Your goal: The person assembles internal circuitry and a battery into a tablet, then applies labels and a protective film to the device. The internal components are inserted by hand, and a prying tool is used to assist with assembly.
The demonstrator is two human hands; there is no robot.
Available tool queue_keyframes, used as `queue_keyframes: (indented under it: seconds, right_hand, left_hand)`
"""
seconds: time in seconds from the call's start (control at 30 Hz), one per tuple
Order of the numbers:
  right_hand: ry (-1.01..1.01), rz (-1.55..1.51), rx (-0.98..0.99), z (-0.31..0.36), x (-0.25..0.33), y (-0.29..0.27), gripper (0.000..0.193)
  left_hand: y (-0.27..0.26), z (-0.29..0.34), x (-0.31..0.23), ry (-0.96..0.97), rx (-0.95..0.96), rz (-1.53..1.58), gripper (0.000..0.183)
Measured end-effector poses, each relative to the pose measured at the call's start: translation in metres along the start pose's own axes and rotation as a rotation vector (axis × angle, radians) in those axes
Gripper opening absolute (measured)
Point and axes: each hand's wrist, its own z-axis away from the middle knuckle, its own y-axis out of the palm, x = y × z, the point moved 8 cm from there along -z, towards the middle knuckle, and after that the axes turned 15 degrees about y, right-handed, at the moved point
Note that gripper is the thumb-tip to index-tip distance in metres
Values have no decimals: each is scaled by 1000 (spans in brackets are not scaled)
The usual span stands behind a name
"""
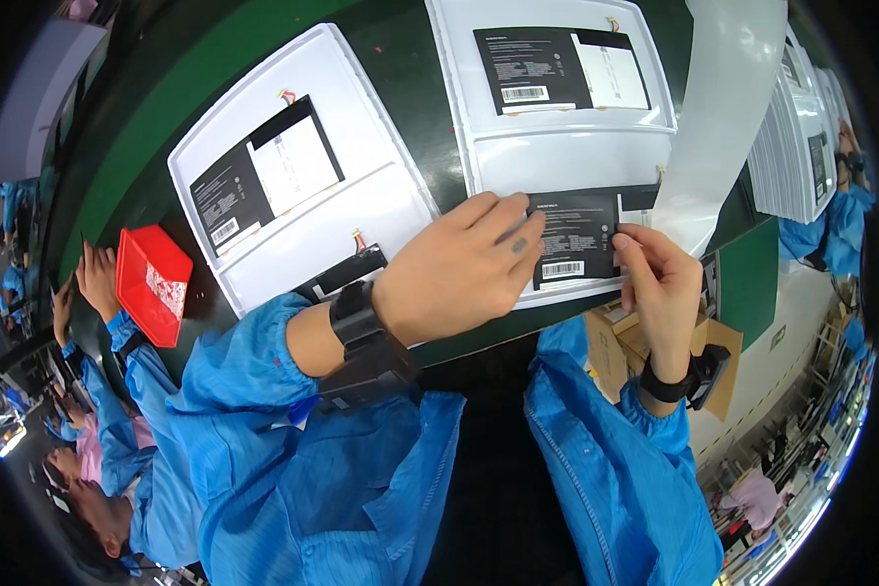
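A flat battery pack [578, 234] with a black printed face lies in the near compartment of the right white plastic tray [566, 145]. My left hand [464, 262] is closed at its left edge, fingers bent over the upper left corner. On the other side, my right hand [662, 278] pinches the right edge of the black face between thumb and forefinger; part of the pack is hidden beneath that hand. Another black-and-white battery pack [537, 68] with a short wired connector sits in the tray's far compartment.
Left of my hands, a second white tray [361, 161] holds a battery pack [269, 161] and another partly under my arm. Translucent film [728, 107] hangs at the right, before stacked trays [791, 156]. A red bin [154, 285] stands by a co-worker's hand [98, 281]. Below is a cardboard box [718, 376].
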Motion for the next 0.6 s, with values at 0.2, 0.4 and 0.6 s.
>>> queue_keyframes:
  seconds: [0.2,0.4,0.6]
  right_hand:
    - [-312,134,-424,0,7,-58,22]
    - [-309,243,-554,-19,-13,-76,30]
    - [-351,193,-518,-28,-12,-68,24]
  left_hand:
    - [4,-9,-8,15,107,-89,36]
    - [47,-36,-13,5,44,164,83]
    - [55,-39,-47,259,12,486,87]
